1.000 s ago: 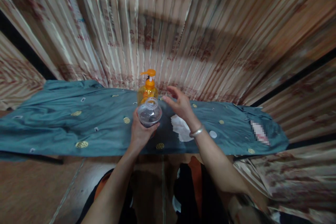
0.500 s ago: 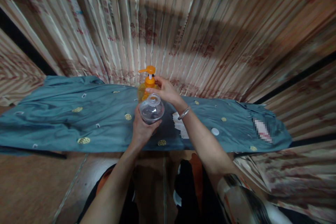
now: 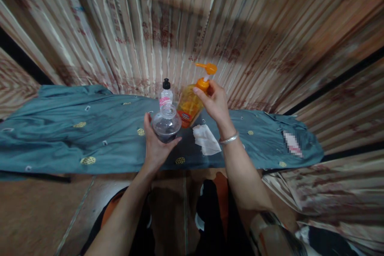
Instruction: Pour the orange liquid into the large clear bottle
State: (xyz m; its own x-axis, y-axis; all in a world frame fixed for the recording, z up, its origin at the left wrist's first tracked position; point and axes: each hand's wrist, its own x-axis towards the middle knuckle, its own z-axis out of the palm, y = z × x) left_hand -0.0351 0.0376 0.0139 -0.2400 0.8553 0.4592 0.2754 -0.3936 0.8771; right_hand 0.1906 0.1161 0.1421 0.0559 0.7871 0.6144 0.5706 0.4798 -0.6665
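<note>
Closest to you, your left hand (image 3: pixel 156 144) is wrapped around a clear jar (image 3: pixel 167 123). The fingers are closed on its round sides, and its mouth is open and points up. The jar sits low, just over the blue cloth (image 3: pixel 75 136).

A little farther out, your right hand (image 3: pixel 214 102) is closed on the neck of the orange bottle (image 3: pixel 189 106), right under the pump (image 3: pixel 207 68). The bottle is lifted and leans to the right. Its bottom is near the jar and its pump is up and away from it. The two are just beside each other, but they don't seem to touch.

It looks like you are getting the orange bottle ready over the jar. The pump's nose points left, toward the jar's side. For the next move, the nose needs to line up above the jar's small mouth. Keep the jar steady and upright.

A white tissue (image 3: pixel 207 140) lies on the cloth under your right wrist. Behind the jar stands a small bottle (image 3: pixel 165 94) with a black cap.
</note>
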